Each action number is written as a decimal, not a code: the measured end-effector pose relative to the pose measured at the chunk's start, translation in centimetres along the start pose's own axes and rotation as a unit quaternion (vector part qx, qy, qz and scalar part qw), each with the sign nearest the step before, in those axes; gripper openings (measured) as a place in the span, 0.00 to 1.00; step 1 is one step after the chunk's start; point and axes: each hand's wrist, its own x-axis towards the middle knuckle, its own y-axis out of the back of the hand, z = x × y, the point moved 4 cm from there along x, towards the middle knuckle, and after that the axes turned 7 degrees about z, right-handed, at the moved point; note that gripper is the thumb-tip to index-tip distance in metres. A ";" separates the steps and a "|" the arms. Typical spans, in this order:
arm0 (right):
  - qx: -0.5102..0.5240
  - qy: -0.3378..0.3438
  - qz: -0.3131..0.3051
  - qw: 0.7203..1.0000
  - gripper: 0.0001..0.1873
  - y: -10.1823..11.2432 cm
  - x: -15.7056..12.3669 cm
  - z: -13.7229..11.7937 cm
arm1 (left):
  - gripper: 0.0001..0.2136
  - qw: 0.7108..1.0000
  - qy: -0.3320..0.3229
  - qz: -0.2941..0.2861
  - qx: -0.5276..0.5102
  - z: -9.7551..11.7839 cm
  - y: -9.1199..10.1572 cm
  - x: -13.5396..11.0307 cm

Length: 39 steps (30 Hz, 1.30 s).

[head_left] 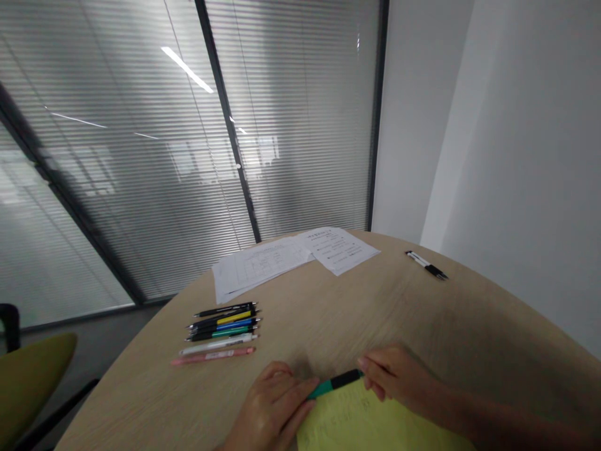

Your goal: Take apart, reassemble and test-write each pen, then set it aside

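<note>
A green pen with a black grip (334, 383) lies between my two hands, above the top edge of a yellow sheet of paper (361, 421) with faint writing. My left hand (278, 404) is closed on the pen's green end. At the black end, the fingertips of my right hand (394, 376) pinch the tip. The paper's lower part runs out of view, and my right forearm passes over its right side.
Several pens (225, 326) lie in a row at the left of the round wooden table (375, 313). Printed sheets (263, 266) lie at the far edge. Pens (426, 265) rest at the far right. A green chair (32, 376) stands left, beside a glass wall with blinds.
</note>
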 end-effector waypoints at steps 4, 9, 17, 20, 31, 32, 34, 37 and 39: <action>0.018 -0.041 -0.005 0.999 0.31 0.0 0.0 0.4 | 0.10 1.000 -0.005 0.005 -0.005 -0.3 -0.4 -0.6; 0.043 0.011 0.016 0.999 0.23 1.2 0.5 0.2 | 0.09 0.999 0.034 0.005 -0.001 -0.7 -0.1 -0.4; -0.012 -0.003 0.000 1.000 0.06 1.1 0.3 -0.3 | 0.09 0.999 0.036 0.001 -0.006 -0.3 0.4 0.4; -0.040 0.026 -0.008 0.999 0.09 1.0 0.1 -0.8 | 0.09 1.000 0.029 -0.005 -0.006 -0.4 0.1 0.0; -0.082 0.040 -0.019 0.996 0.16 1.1 0.0 -0.1 | 0.09 0.999 0.050 0.002 0.006 -0.5 0.3 0.4; -0.089 0.035 -0.016 0.995 0.14 1.1 0.0 0.0 | 0.08 0.999 0.053 -0.002 0.005 -0.5 0.3 0.4; -0.110 0.035 -0.008 0.993 0.09 1.1 -0.1 0.0 | 0.09 0.999 0.052 -0.006 -0.001 -0.5 0.2 0.2; -0.134 0.051 -0.008 0.990 0.10 1.1 -0.1 -0.4 | 0.09 0.999 0.043 -0.007 -0.020 -0.6 -0.1 -0.2; -0.152 0.064 -0.019 0.986 0.12 1.1 -0.2 -0.7 | 0.09 0.999 0.042 -0.011 -0.029 -0.7 -0.3 -0.4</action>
